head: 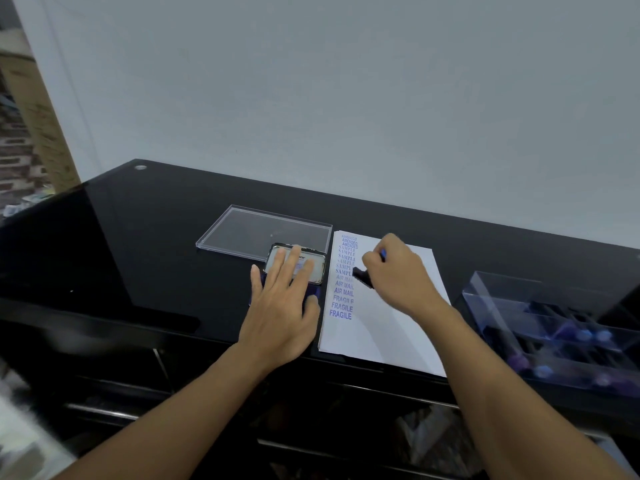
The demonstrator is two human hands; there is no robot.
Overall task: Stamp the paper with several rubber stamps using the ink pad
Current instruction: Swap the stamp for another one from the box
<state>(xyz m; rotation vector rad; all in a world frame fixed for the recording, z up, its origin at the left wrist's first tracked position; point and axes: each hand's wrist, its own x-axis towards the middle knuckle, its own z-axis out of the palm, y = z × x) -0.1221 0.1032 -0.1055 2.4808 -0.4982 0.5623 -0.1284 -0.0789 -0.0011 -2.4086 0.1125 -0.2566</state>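
Nearest the lens, the left hand (280,306) is laid flat, fingers straight, on the open ink pad (320,263). A small rubber stamp (362,277) is gripped by the curled right hand (394,271) over the paper (381,327), beside the printed column; contact cannot be judged. Light and rigid, it is best held by its handle. The thin sheet may slide. A clear stamp box (502,306) is set further right.
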